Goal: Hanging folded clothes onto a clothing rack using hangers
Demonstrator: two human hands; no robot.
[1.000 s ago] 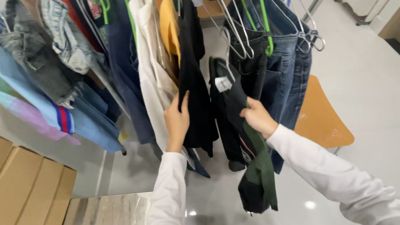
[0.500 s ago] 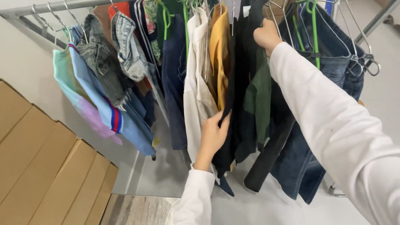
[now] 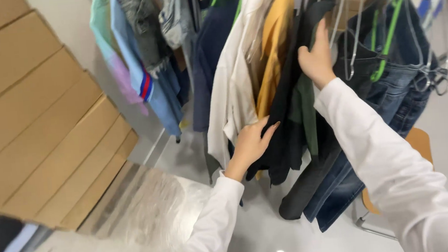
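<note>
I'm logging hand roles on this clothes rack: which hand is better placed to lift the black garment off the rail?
Probably the right hand: it already grips the black garment high up, near its hanger. The left hand rests lower, against the hanging cloth, far from the rail.

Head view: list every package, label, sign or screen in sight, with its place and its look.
Cardboard boxes: stacked at the left against the wall, flat-sided, plain brown.
Labels, signs, screens: none that can be made out.
Both hands rest on the hanging clothes, away from the boxes: left hand low on a black garment, right hand higher up.
</note>
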